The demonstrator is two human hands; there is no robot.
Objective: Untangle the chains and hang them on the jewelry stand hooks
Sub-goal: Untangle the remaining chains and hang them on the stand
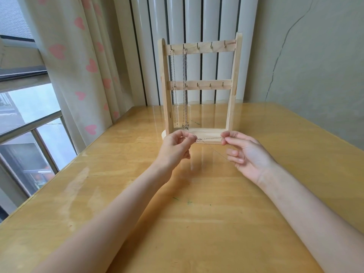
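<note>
Glossy wooden table [197, 223], heart curtain [78, 56], both hands [175, 146] pinching chain [209, 139] taut

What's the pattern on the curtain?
Pink hearts on a cream curtain, seen best in the head view.

wooden table [197, 223], heart-print curtain [78, 56], window [23, 115]

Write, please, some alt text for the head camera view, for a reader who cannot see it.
Two bare hands, the left hand and right hand, pinch a thin chain stretched between them above a wooden table. Just behind stands a wooden jewelry stand, with two chains hanging from the leftmost hooks of its top bar.
</note>
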